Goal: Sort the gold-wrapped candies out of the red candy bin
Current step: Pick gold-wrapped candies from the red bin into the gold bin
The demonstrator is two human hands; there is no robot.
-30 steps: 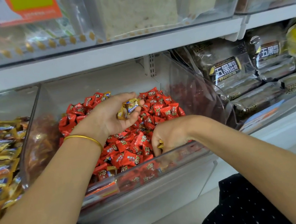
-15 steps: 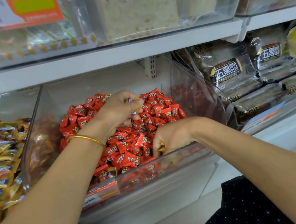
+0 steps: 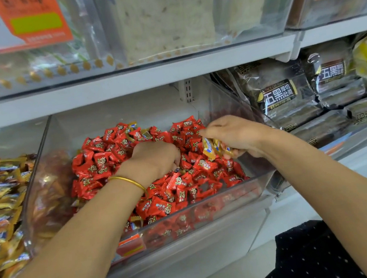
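A clear bin (image 3: pixel 211 215) holds a heap of red candies (image 3: pixel 103 163). A few gold-wrapped candies (image 3: pixel 145 134) lie among them near the back, and another sits at the front (image 3: pixel 137 220). My left hand (image 3: pixel 155 158), with a gold bangle on the wrist, is knuckles up on the middle of the heap. Its curled fingertips are buried in the candies, so what they hold is hidden. My right hand (image 3: pixel 231 132) hovers over the right side of the bin and grips a small bunch of gold-wrapped candies (image 3: pixel 214 149).
To the left, a neighbouring bin (image 3: pixel 1 203) is full of gold-wrapped candies. Dark bread packs (image 3: pixel 282 96) fill the shelf to the right. A white shelf (image 3: pixel 140 80) with more clear bins runs close overhead.
My right hand rose from the bin's front edge up to the right, and gold candies now show in it. My left hand turned over and sank into the heap, hiding the gold candy it held.
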